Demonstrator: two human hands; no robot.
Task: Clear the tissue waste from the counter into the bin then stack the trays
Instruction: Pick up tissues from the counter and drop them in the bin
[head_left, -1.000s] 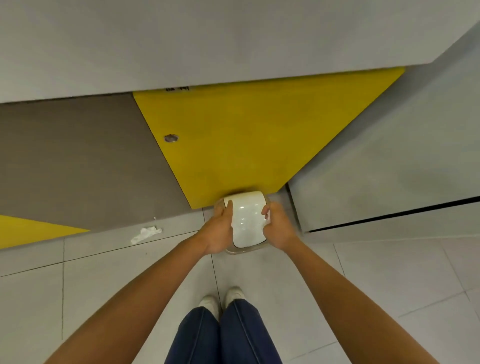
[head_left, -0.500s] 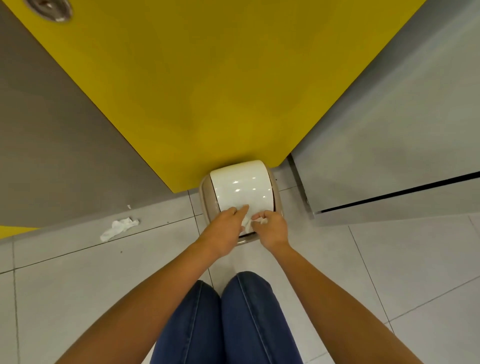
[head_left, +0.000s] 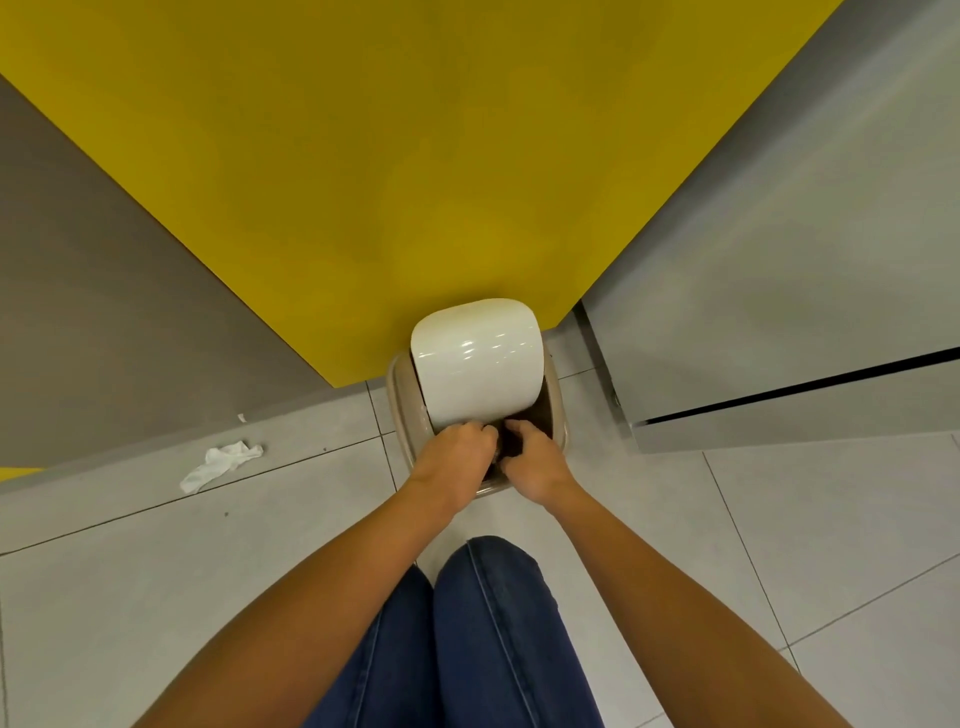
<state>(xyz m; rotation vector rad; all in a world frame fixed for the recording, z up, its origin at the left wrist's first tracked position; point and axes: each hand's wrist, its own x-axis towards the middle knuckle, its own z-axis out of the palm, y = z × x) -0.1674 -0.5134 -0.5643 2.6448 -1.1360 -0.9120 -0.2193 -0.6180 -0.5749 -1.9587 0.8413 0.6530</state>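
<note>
Crouching over the bin (head_left: 559, 422), a person reaches both hands into its dark opening. The white lid (head_left: 478, 358) covers the far part of the bin and leaves the near side open. The left hand (head_left: 457, 460) and right hand (head_left: 536, 463) sit side by side at the bin's near rim, with the fingers curled down into the gap. The fingertips are hidden inside, so it cannot be told whether either hand grips anything. A crumpled white tissue (head_left: 221, 464) lies on the floor (head_left: 130, 571) well left of the bin, near the foot of a grey panel (head_left: 93, 312). A yellow panel (head_left: 415, 156) rises directly behind the bin, and a pale cabinet (head_left: 779, 260) stands to its right. Knees (head_left: 467, 623) in blue jeans show just on the person's side of the bin.
</note>
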